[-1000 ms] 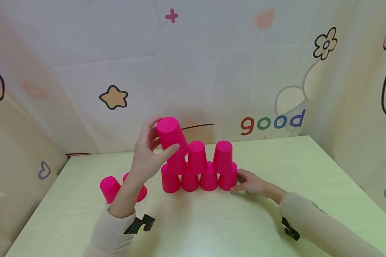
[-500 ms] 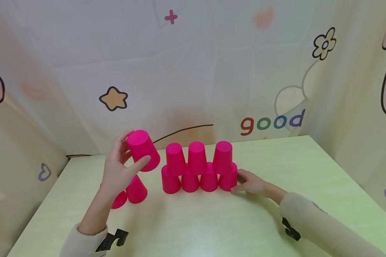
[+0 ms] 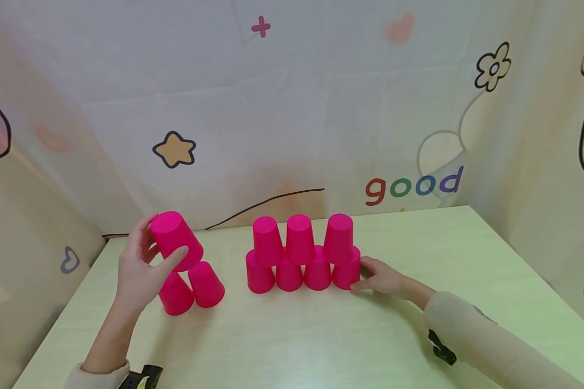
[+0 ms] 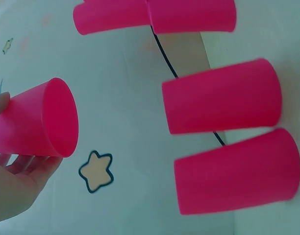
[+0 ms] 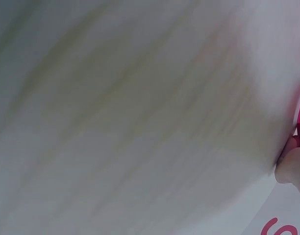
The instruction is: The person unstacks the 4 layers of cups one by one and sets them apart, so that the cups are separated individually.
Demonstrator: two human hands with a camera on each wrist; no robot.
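My left hand (image 3: 143, 270) grips an upside-down pink plastic cup (image 3: 175, 237), thumb on its near side and fingers behind. The cup is tilted and raised, overlapping two more upside-down cups in the head view, a left cup (image 3: 176, 296) and a right cup (image 3: 206, 286). Its open mouth faces these cups in the left wrist view. In mid-table, three cups such as the middle upper cup (image 3: 299, 240) stand on a row of several. My right hand (image 3: 382, 276) holds the rightmost bottom cup (image 3: 346, 273) at its side, thumb at the front and fingers partly hidden behind.
The pale table (image 3: 292, 340) ends at a printed cloth backdrop (image 3: 292, 108) with side curtains. A gap of bare tabletop lies between the two left cups and the stack. Both sleeves carry black straps, such as the right strap (image 3: 440, 347).
My left hand has carried its cup leftward and lower, away from above the stack to over the two left cups. The right hand stays at the stack's bottom right cup.
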